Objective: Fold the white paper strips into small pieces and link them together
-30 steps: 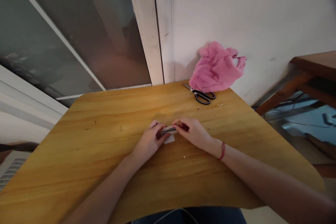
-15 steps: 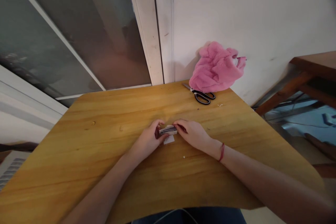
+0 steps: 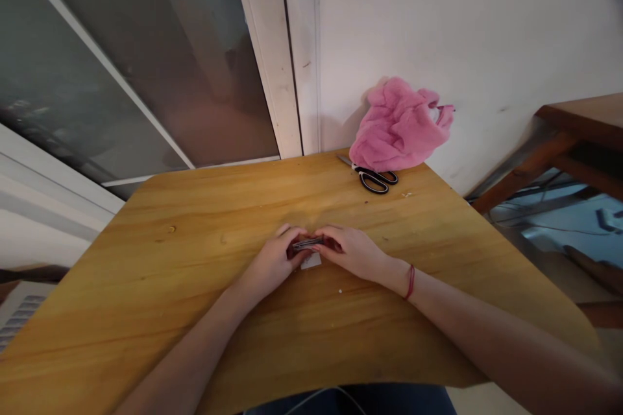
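Between both hands is a small stack of thin cards or paper slips (image 3: 307, 244), seen edge-on and held just above the table. My left hand (image 3: 281, 251) grips its left end, thumb toward me and fingers behind. At the right end, my right hand (image 3: 348, 250) pinches it between thumb and fingers. A white slip of paper (image 3: 311, 262) with faint dark marks lies on the wooden table (image 3: 233, 337) right below the stack. What is printed on the stack cannot be made out.
Black-handled scissors (image 3: 374, 180) lie at the back right of the table, their blades pointing left. Behind them a crumpled pink fluffy cloth (image 3: 402, 126) rests against the white wall (image 3: 467, 26). Small scraps dot the tabletop. A sliding glass door (image 3: 195, 45) stands behind on the left.
The stack has gone from loosely fanned with pale faces showing to squared and edge-on. My right hand's fingers have moved slightly left, closer to my left hand.
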`<state>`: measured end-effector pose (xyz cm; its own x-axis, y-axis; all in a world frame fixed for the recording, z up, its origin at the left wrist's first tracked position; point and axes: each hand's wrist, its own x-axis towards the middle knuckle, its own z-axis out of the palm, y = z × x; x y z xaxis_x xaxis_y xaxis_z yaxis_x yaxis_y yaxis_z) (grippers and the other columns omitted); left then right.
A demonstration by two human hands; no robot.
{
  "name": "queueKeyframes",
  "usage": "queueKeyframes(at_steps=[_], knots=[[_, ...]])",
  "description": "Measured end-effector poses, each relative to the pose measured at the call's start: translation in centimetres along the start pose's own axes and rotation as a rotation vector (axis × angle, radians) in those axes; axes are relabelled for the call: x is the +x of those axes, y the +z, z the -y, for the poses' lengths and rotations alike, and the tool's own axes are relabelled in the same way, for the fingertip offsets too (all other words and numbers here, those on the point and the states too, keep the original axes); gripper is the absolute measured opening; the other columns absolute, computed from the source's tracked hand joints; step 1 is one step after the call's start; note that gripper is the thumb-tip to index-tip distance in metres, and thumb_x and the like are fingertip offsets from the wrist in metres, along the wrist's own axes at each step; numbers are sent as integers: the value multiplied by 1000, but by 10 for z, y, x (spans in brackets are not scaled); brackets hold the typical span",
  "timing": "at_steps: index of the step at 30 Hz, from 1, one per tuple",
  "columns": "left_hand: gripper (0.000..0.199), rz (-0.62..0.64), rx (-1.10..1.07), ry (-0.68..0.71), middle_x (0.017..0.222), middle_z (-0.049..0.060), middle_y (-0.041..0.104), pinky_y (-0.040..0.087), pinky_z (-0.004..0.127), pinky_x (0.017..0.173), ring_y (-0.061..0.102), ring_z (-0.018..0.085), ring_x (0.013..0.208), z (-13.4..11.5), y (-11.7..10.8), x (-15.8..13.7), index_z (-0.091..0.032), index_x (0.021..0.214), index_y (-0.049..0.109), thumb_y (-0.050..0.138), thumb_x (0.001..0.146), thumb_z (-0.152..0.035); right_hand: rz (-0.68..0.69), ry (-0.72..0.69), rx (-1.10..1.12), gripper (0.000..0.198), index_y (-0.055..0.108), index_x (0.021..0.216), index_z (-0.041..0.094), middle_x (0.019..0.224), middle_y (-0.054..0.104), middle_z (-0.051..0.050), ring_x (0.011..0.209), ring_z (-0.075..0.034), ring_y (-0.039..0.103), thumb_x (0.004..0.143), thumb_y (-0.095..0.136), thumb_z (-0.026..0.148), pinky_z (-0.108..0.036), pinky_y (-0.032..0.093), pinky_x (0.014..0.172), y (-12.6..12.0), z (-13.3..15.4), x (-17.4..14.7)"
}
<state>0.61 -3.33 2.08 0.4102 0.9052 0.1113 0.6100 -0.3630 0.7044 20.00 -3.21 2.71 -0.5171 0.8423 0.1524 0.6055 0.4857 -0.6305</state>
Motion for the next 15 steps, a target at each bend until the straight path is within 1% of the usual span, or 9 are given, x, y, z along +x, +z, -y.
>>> queueKeyframes(at_steps=[3,7,8,10,12,13,14,15], knots=[[16,-7,-1,-22,89,1,50,45,27,70,54,13,76,1,0,0,-23,94,58,55,81,-31,6,23,-3,25,60,100,20,79,62,-1,66,-11,53,83,54,38,-21,35,57,2,-1,0],[14,2,-27,-23,85,0,46,44,25,66,52,12,72,2,1,1,-21,86,59,56,80,-33,-17,25,-27,17,61,96,20,82,62,-2,67,-10,53,84,54,29,-21,35,59,5,-5,1],[14,10,-46,-27,85,0,46,43,24,64,52,11,71,3,2,1,-21,87,58,56,79,-33,-22,24,-25,15,62,94,20,82,62,-1,67,-10,53,84,54,27,-21,35,59,6,-6,1],[20,8,-86,-60,85,-1,46,43,24,62,50,10,66,5,2,2,-22,95,54,58,78,-32,-37,36,-12,13,62,92,20,79,62,-1,66,-10,52,83,54,24,-20,34,59,6,-8,2],[29,-61,-83,-98,85,-1,45,43,24,60,48,10,64,6,1,2,-22,101,49,60,76,-32,-75,71,-1,12,62,90,20,77,62,0,64,-9,51,83,54,25,-20,34,58,5,-9,2],[31,-103,-57,-108,85,-1,44,42,24,60,47,10,65,7,0,2,-22,102,47,60,76,-32,-102,92,1,13,62,90,20,77,62,0,64,-9,51,83,54,25,-20,34,58,4,-10,3],[30,-124,-16,-108,86,-1,43,42,25,61,46,11,66,7,-1,2,-22,99,47,60,75,-33,-131,113,0,13,63,90,20,76,62,0,63,-10,51,83,54,25,-21,35,58,3,-11,3],[28,-110,31,-97,88,0,43,42,25,63,46,11,69,6,-3,1,-21,95,48,61,74,-35,-158,129,1,14,63,90,19,76,62,0,63,-10,51,83,54,25,-21,35,58,3,-12,4]])
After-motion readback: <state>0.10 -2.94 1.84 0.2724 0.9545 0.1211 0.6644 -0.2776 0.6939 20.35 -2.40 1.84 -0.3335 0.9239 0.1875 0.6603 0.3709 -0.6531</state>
